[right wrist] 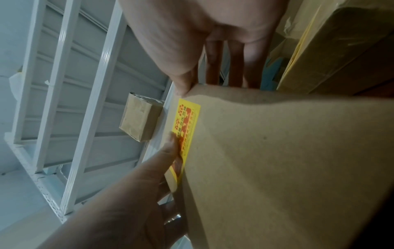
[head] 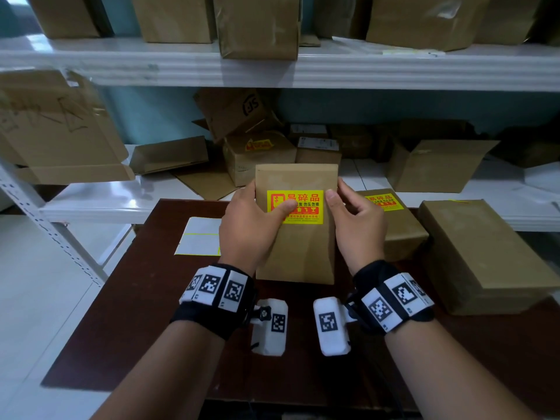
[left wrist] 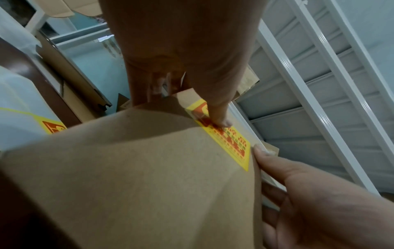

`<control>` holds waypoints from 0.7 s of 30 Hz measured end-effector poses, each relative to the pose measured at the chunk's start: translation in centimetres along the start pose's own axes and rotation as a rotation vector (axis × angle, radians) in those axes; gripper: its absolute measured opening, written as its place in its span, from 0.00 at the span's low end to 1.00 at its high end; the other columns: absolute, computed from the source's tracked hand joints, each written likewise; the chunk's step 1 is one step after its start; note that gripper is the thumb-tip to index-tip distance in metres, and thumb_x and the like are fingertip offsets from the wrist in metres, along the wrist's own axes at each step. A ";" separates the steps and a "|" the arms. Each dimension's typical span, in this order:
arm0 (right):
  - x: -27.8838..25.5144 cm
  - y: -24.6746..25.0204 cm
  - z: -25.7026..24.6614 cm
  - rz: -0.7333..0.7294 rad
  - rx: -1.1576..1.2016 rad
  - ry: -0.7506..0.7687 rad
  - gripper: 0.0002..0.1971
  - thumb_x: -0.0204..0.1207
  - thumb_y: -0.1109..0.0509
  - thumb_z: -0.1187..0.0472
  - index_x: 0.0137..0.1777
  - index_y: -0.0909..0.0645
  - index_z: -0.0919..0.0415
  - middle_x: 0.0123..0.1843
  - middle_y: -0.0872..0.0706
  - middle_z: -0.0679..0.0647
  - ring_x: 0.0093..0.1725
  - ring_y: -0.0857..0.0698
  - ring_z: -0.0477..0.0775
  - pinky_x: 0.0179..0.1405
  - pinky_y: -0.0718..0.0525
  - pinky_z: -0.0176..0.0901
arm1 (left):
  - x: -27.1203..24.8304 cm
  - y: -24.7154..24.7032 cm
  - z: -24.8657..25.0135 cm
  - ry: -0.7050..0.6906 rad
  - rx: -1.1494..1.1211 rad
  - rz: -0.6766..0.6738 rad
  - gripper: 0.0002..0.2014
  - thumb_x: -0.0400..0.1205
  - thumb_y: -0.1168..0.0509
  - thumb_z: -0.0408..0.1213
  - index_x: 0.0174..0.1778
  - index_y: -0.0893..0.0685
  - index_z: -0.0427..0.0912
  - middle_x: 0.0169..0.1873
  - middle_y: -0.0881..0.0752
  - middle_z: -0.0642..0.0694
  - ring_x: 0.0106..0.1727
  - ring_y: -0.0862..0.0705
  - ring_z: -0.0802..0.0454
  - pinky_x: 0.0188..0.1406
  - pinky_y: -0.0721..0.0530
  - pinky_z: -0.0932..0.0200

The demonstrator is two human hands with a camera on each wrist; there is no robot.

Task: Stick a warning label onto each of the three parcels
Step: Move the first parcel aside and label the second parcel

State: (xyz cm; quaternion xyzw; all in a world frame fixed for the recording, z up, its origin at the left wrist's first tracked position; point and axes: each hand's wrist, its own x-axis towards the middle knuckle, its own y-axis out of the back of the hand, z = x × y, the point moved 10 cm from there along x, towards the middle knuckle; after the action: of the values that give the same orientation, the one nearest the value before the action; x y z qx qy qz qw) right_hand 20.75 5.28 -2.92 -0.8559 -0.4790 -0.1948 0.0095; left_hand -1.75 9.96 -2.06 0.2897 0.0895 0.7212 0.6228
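Both hands hold a flat brown parcel [head: 298,253] upright above the dark table. A yellow warning label [head: 303,204] sits on its front face. My left hand [head: 251,225] grips the parcel's left edge, its thumb pressing on the label [left wrist: 226,139]. My right hand [head: 357,222] grips the right edge, thumb at the label's right end [right wrist: 187,121]. A second brown parcel [head: 397,225] with a yellow label [head: 383,201] lies behind my right hand. A third, larger brown parcel [head: 481,253] lies at the right, with no label showing.
A white label backing sheet [head: 200,236] lies on the dark brown table [head: 136,298] to the left. White metal shelves [head: 121,201] behind hold several cardboard boxes, one [head: 257,153] carrying a yellow label. An upper shelf [head: 333,68] is lined with more boxes.
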 end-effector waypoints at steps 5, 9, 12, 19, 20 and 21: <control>0.2 0.4 0.1 0.003 -0.004 -0.008 0.20 0.82 0.28 0.50 0.74 0.18 0.49 0.66 0.13 0.40 0.65 0.16 0.36 0.70 0.17 0.48 | 0.1 0.5 0.1 -0.040 -0.023 0.029 0.10 0.86 0.38 0.48 0.58 0.14 0.54 0.51 0.12 0.54 0.53 0.16 0.54 0.54 0.17 0.52; 0.4 0.3 0.8 0.003 0.027 -0.029 0.21 0.82 0.28 0.48 0.74 0.19 0.48 0.67 0.13 0.40 0.67 0.16 0.38 0.70 0.16 0.51 | 0.0 -0.1 -0.2 -0.006 -0.040 -0.027 0.14 0.87 0.41 0.51 0.64 0.15 0.56 0.57 0.12 0.53 0.59 0.16 0.53 0.61 0.17 0.46; 0.6 0.3 1.1 0.015 0.027 -0.028 0.21 0.81 0.28 0.48 0.73 0.18 0.48 0.67 0.12 0.41 0.66 0.15 0.39 0.69 0.16 0.51 | -0.3 -0.9 -0.2 -0.005 0.016 -0.101 0.26 0.77 0.30 0.59 0.71 0.21 0.59 0.63 0.14 0.57 0.64 0.18 0.56 0.63 0.17 0.46; 0.9 0.6 2.0 0.016 0.022 -0.066 0.21 0.83 0.30 0.48 0.74 0.19 0.48 0.67 0.12 0.41 0.66 0.15 0.40 0.69 0.16 0.51 | 0.0 -0.7 -0.2 -0.020 -0.026 -0.121 0.18 0.87 0.38 0.42 0.74 0.21 0.58 0.61 0.11 0.56 0.61 0.16 0.59 0.64 0.18 0.56; 1.0 0.6 2.0 0.018 0.023 -0.070 0.21 0.83 0.30 0.48 0.74 0.19 0.48 0.67 0.12 0.41 0.65 0.15 0.40 0.68 0.15 0.51 | -0.1 -0.9 -0.2 -0.017 -0.031 -0.130 0.18 0.87 0.39 0.44 0.74 0.20 0.59 0.61 0.11 0.57 0.61 0.16 0.60 0.63 0.18 0.57; 1.0 0.6 2.1 0.018 0.025 -0.077 0.20 0.83 0.30 0.48 0.74 0.19 0.48 0.67 0.12 0.42 0.65 0.15 0.40 0.68 0.15 0.51 | -0.2 -1.1 -0.1 -0.024 -0.037 -0.147 0.18 0.86 0.37 0.46 0.74 0.21 0.59 0.60 0.11 0.58 0.60 0.15 0.61 0.62 0.17 0.55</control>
State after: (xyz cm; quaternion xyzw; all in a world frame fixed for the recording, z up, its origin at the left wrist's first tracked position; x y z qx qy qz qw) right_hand 22.42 6.23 -4.42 -0.8668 -0.4738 -0.1556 0.0035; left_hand -0.86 10.05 -2.76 0.2792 0.0896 0.6717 0.6803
